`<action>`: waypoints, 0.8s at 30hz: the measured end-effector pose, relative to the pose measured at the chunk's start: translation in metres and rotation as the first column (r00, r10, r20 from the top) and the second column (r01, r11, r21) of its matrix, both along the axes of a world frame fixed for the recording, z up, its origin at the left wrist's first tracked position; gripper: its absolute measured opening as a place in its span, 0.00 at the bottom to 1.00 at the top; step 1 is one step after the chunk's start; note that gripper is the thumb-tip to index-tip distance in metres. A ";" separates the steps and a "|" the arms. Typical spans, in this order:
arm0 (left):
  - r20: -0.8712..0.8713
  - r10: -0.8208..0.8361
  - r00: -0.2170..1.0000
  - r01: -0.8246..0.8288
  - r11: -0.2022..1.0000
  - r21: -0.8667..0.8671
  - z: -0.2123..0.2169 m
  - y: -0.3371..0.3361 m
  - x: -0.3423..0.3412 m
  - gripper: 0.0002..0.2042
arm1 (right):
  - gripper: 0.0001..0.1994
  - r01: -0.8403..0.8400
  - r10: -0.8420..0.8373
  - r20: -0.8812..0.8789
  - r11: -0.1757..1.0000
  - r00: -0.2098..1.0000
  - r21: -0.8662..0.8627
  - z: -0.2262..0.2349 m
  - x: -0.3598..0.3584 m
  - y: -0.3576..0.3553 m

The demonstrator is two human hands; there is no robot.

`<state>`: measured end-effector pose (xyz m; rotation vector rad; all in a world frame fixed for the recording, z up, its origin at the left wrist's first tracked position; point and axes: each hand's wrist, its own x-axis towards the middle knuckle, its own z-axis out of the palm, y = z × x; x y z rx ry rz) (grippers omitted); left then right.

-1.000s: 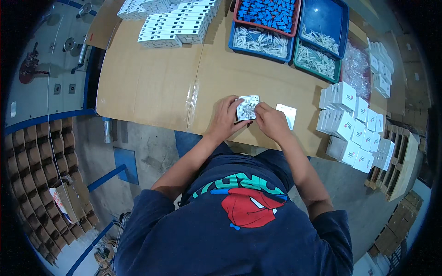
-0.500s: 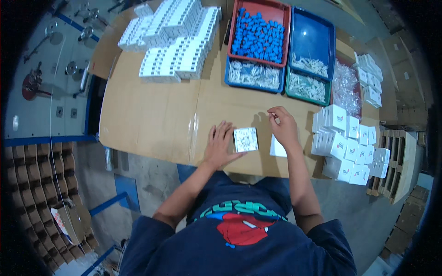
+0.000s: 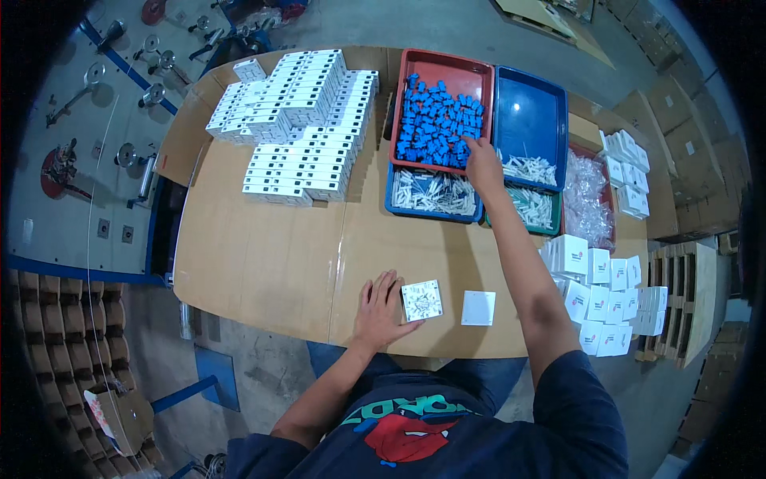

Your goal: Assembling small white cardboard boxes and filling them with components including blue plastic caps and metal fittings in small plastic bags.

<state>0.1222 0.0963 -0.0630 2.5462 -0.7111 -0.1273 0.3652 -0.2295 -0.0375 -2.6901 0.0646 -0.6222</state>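
The left hand (image 3: 380,315) rests on the table (image 3: 255,247), its fingers extended and the thumb spread away toward the near edge of a square white block (image 3: 422,300) with a mottled grey top. That hand is not closed around anything. The block lies just right of the fingers, and a plain white square plate (image 3: 479,308) lies flat beyond it to the right, apart from it. Farther off, the right hand (image 3: 483,166) reaches to the right edge of a red tray (image 3: 447,61), its fingers bent at the small blue pieces (image 3: 439,124); whether they grip one, I cannot tell. A blue tray (image 3: 529,104) stands beside it.
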 end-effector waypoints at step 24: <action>0.035 -0.007 0.999 0.006 1.000 0.017 0.001 -0.001 -0.002 0.47 | 0.19 -0.049 0.189 0.069 -0.109 0.980 0.993 0.105 -0.124 0.038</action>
